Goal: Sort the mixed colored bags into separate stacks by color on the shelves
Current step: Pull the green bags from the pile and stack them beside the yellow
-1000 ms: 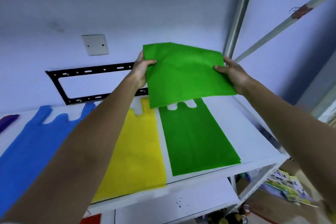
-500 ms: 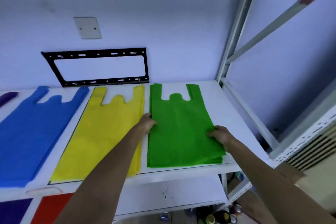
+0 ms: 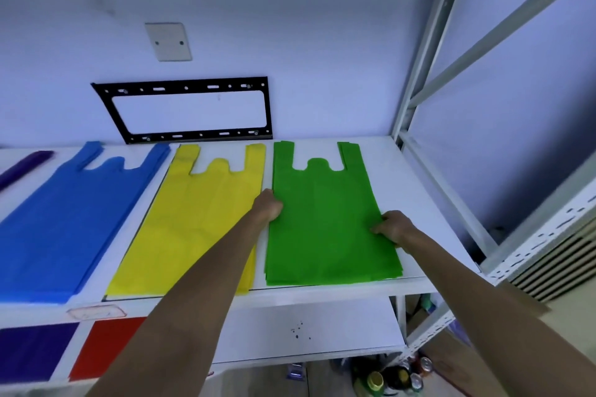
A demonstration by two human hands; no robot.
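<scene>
A stack of green bags [image 3: 325, 219] lies flat on the white upper shelf [image 3: 409, 180], handles toward the wall. My left hand [image 3: 267, 208] rests on its left edge, and my right hand [image 3: 393, 227] grips its right edge with curled fingers. To the left lie a yellow stack [image 3: 200, 219] and a blue stack [image 3: 71, 219]. A purple bag [image 3: 25, 164] shows at the far left edge. On the lower shelf lie a red stack [image 3: 106, 348] and a dark purple stack [image 3: 29, 351].
A black metal bracket [image 3: 193, 109] and a blank wall plate [image 3: 167, 41] sit on the wall behind. The grey rack upright [image 3: 419, 74] and braces stand at the right. Bottles and cans [image 3: 396, 377] stand on the floor below.
The green bag that I held up in the air has come down flat onto the green stack. Both hands now sit at its side edges, slightly further forward than half a second ago.
</scene>
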